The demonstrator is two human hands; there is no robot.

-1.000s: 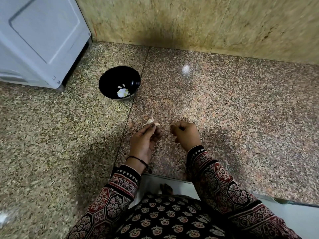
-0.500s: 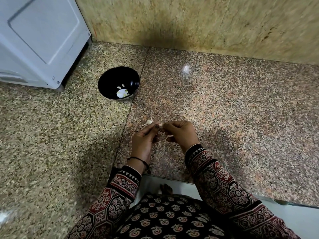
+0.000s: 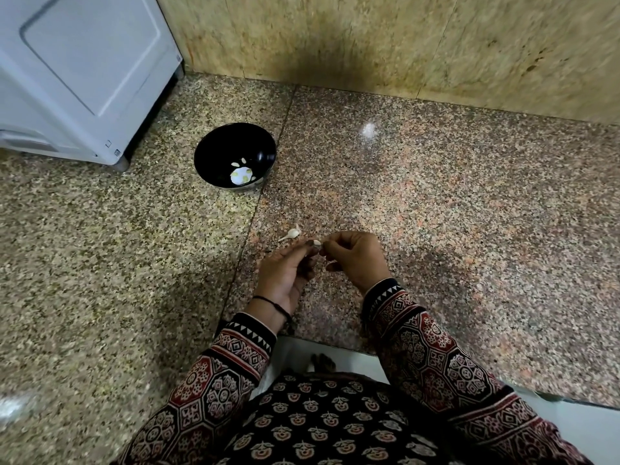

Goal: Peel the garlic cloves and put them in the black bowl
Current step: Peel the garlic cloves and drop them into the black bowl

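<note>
The clove sat pinched at the fingertips of both hands, held just above the table and close in front of the body. The left hand gripped it from below with thumb and fingers curled up round it, most likely to keep it steady. The right hand met it from the other side, fingers curled and the tips nipping at its end, which reads as picking at the skin to strip it off. Whether any skin had come loose was too small to tell.

Just beyond the hands a garlic piece with a thin tail lay on the table (a stalk end or an unpeeled clove, hard to say which), near enough to be reached without leaning.

The bowl stood well apart, farther back and to the left, near the foot of a white appliance. A few pale pieces lay in its bottom, probably cloves already peeled, so the task looked partly done. Its place kept the peeling spot free, though each finished clove would need a reach by the left hand. The risk I would judge is a slick clove slipping from so small a pinch.
</note>
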